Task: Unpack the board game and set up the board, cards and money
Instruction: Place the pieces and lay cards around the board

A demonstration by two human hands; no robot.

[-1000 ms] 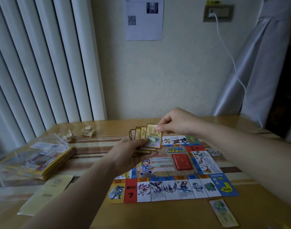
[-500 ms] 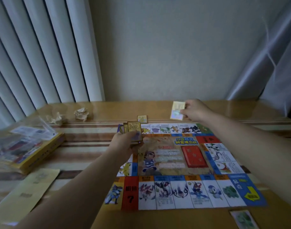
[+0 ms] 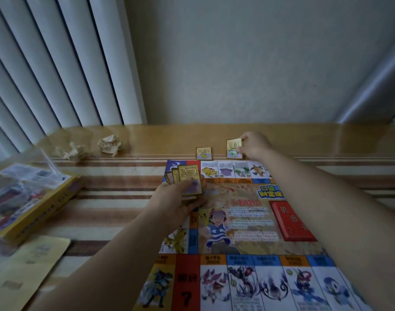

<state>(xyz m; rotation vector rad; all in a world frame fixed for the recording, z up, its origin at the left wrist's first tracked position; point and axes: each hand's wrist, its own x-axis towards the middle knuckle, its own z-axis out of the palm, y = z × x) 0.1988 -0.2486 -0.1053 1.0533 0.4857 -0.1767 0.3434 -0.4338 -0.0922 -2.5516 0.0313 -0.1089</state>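
Across the whole lower view, a striped surface (image 3: 115,212), ending at the far side in a plain wooden strip against the wall; near edge out of frame. At the back left, vertical blinds (image 3: 57,63); at the far right, a pale curtain (image 3: 371,86).

Flat on the surface right of centre, the board (image 3: 248,221): far edge parallel to the wooden strip and just short of it, left edge free, near edge cut off by the frame, right side hidden under the right forearm. Between the board's left edge and the box, an open band of stripes, crossed by the left forearm.

At the left edge, a yellow box (image 3: 30,205) with a clear bag (image 3: 23,182) on top, both blurred. Nearer than the box, a pale yellow sheet (image 3: 28,270), flat, well apart from the board.

On the board's right half, a red deck (image 3: 290,221), red back up, just left of the right forearm.

Over the board's far left corner, the left hand (image 3: 174,203), fingers and thumb curled round a fan of cards (image 3: 188,178), faces toward the camera. Beyond the board's far edge, the right hand (image 3: 255,145), thumb and fingertips pinching one card (image 3: 234,148) by its right side; card tilted up, lower edge at the strip or just above it, hard to tell which. Just left of it, not touching, a second card (image 3: 204,153) flat on the strip.

Further left along the strip, two crumpled paper balls (image 3: 110,144), well apart from both hands.
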